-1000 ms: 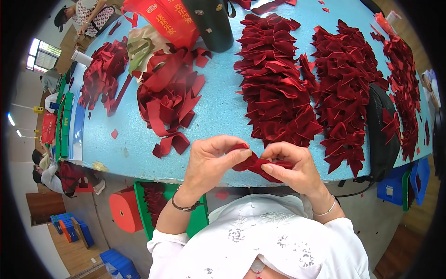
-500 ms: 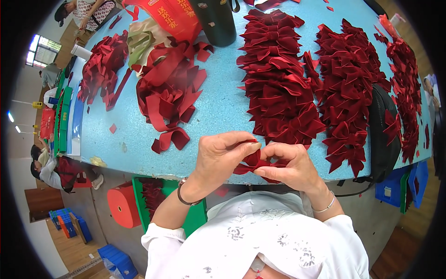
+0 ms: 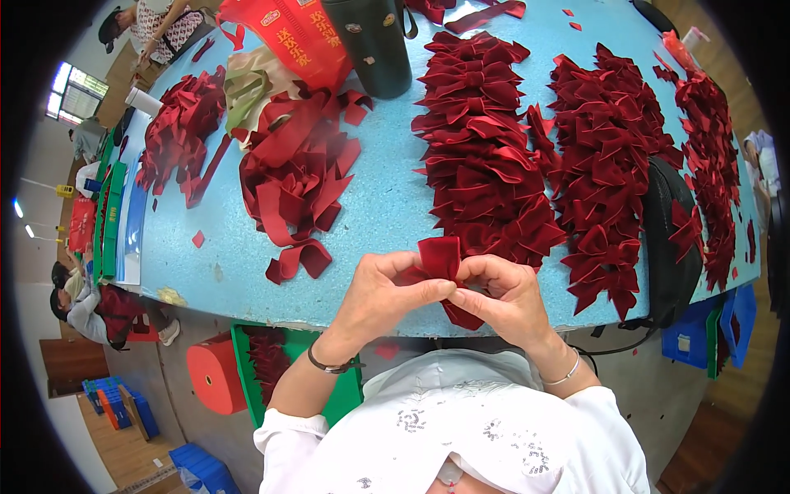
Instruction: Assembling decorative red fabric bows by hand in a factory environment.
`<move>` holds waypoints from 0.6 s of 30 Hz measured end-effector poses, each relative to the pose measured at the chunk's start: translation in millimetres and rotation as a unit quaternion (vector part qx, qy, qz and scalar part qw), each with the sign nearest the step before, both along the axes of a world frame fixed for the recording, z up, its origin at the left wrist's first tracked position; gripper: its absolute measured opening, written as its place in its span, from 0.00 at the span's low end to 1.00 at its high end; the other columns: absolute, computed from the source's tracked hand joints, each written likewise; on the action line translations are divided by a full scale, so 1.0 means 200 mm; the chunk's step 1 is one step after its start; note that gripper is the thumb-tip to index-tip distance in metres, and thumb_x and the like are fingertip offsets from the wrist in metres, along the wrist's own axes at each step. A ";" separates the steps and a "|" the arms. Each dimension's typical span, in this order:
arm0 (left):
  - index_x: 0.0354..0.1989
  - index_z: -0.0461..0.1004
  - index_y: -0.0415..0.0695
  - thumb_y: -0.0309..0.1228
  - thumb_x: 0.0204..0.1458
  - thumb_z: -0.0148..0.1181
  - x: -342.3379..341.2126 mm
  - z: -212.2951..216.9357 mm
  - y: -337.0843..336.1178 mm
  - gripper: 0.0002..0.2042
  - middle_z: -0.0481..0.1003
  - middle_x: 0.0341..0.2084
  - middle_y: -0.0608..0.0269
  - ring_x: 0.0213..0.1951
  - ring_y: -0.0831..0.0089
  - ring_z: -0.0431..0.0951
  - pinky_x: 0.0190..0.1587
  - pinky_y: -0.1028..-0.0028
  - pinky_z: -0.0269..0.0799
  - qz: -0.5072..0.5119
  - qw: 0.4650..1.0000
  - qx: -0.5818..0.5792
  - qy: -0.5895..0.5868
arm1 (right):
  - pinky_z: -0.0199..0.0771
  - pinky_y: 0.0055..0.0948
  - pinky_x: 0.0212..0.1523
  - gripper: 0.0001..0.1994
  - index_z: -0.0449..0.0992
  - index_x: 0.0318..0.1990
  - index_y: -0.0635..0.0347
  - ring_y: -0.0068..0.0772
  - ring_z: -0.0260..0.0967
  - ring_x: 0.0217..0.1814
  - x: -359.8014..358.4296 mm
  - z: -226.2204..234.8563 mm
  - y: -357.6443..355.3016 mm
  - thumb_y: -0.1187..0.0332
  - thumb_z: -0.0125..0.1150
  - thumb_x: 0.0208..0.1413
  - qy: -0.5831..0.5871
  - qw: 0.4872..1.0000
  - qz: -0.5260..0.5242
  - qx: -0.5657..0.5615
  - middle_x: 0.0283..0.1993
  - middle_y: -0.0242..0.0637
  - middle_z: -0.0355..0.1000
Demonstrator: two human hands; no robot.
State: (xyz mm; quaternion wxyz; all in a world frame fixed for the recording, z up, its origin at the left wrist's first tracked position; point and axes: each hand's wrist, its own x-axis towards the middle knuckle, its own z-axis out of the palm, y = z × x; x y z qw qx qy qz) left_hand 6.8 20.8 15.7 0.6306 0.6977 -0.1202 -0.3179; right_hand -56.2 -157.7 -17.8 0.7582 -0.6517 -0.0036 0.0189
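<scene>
Between my two hands, just above the table's near edge, is a dark red velvet ribbon (image 3: 440, 257) with a loop standing up and a tail hanging below. My left hand (image 3: 387, 288) pinches it from the left, thumb pressed toward the middle. My right hand (image 3: 504, 298) grips it from the right, its thumb meeting the left thumb; some of its fingertips are hidden behind the fabric. Beyond my hands lies a long stack of finished red velvet bows (image 3: 473, 140). Left of it sits a pile of loose red ribbon strips (image 3: 296, 177).
More bow stacks (image 3: 601, 156) and a black bag (image 3: 673, 239) lie to the right on the blue table (image 3: 387, 189). A dark green tumbler (image 3: 374, 49) and a red package (image 3: 284, 37) stand at the back. Below the edge are a green crate (image 3: 344, 387) and a red roll (image 3: 216, 375).
The ribbon between my hands has turned so that a loop now stands upright above my fingers. My thumbs have come together at its middle.
</scene>
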 end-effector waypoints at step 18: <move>0.29 0.78 0.36 0.28 0.42 0.65 -0.04 0.03 -0.03 0.09 0.76 0.20 0.67 0.25 0.85 0.71 0.29 0.83 0.67 -0.044 0.995 0.090 0.025 | 0.62 0.14 0.19 0.04 0.75 0.31 0.65 0.14 0.62 0.20 0.02 -0.05 0.04 0.74 0.59 0.53 0.008 0.992 -0.115 0.047 0.22 0.28 0.69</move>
